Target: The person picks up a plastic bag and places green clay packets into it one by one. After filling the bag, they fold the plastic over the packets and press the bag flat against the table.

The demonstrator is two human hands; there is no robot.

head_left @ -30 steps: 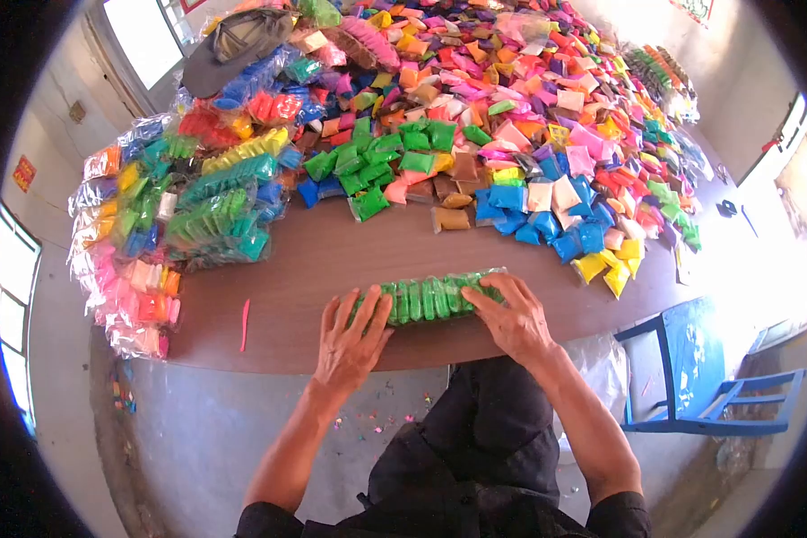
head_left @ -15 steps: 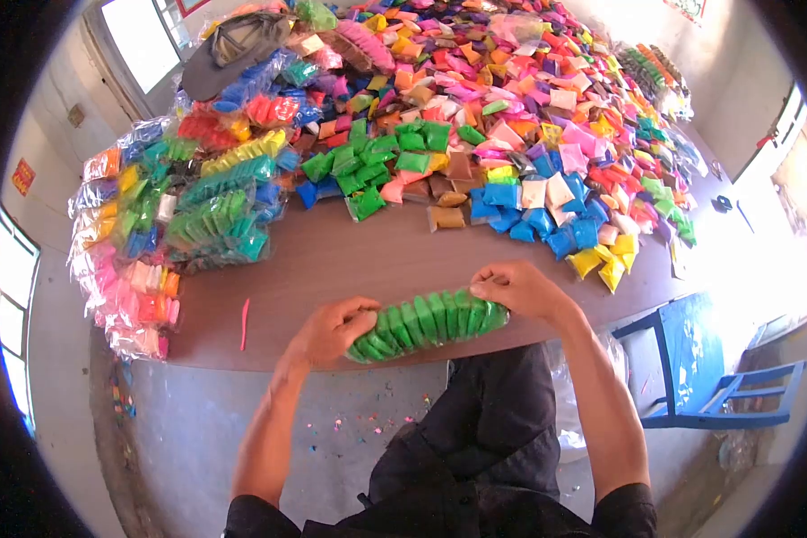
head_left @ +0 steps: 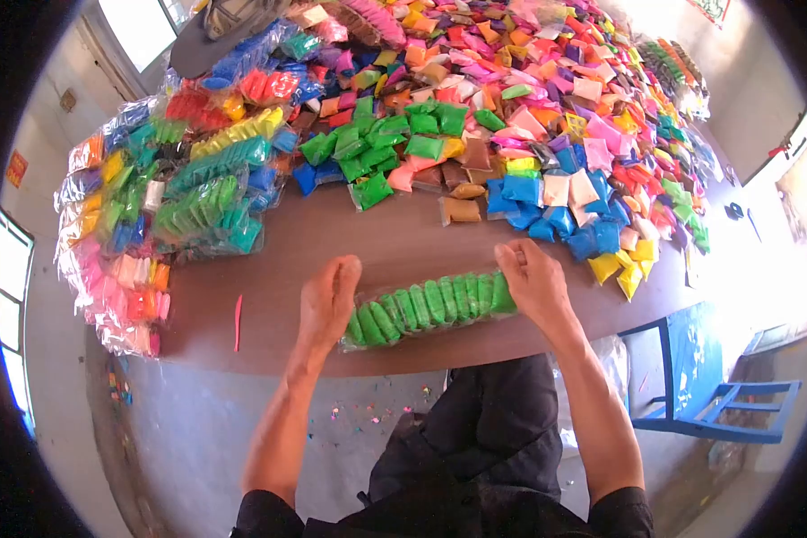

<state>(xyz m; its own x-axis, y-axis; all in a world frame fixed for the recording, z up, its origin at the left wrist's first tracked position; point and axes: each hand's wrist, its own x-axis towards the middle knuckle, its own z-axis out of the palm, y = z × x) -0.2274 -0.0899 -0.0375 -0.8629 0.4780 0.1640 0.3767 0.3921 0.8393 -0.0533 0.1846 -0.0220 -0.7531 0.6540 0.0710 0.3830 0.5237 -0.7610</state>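
A clear bag with a row of green packets (head_left: 426, 307) lies on the brown table (head_left: 323, 238) near its front edge. At the bag's left end is my left hand (head_left: 330, 300), its fingers pressed together; whether they pinch the plastic cannot be made out. My right hand (head_left: 533, 280) is at the bag's right end, fingers curled with the thumb side up; what is between them is hidden.
Loose green packets (head_left: 372, 190) and blue packets (head_left: 520, 190) lie beyond the hands, before a large multicoloured heap. Filled bags (head_left: 197, 211) are stacked at left, near a pink strip (head_left: 238, 323). A blue chair (head_left: 690, 368) stands right.
The green bag has gone from tilted up between both hands to lying flat on the table. Both hands have shifted up and outward at its ends. The view has moved slightly.
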